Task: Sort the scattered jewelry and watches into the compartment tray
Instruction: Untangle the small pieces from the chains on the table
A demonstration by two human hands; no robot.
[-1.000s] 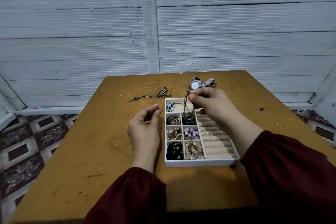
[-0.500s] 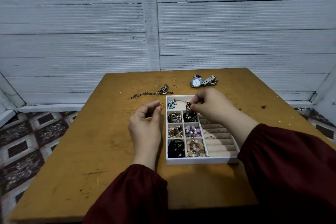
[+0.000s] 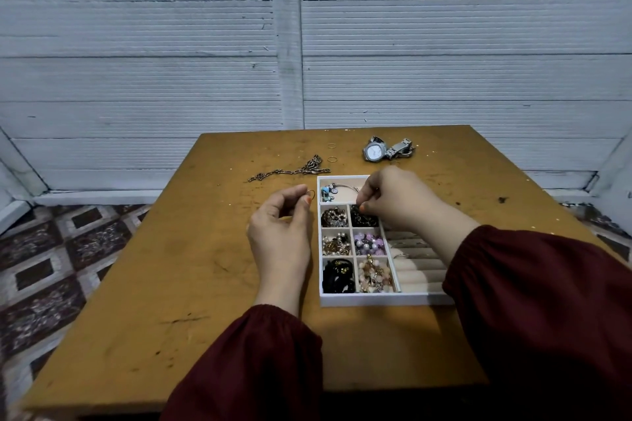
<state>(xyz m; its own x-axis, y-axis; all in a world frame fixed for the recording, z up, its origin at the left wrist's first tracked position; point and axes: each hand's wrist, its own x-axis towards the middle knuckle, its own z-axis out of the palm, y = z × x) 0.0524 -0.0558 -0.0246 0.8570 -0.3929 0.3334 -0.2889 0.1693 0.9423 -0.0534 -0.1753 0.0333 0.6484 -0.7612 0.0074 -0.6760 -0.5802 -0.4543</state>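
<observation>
My right grip (image 3: 393,202) is curled tight, thumb and forefinger pinched on the top of the dark chain (image 3: 364,219). The chain lies heaped in the right-hand cell of the second row of the compartment tray (image 3: 376,299), and my own knuckles cover the exact spot where I hold it. My left grip (image 3: 280,232) hangs just beside the tray's left wall, closed thumb to forefinger on a small ring (image 3: 310,194) that stands up above my fingertips. In the wide top cell lies a bangle with blue beads (image 3: 333,190), its right end hidden behind my right grip. My right wrist and red sleeve (image 3: 547,301) cover the upper ring rolls (image 3: 415,270), and the things slotted there are too fine to make out. On the desk (image 3: 205,249) beyond the tray lie a link chain (image 3: 290,170), two thin loops (image 3: 332,158) and a silver watch (image 3: 374,151); its folded band is too tangled to tell whether it is one watch or two.
</observation>
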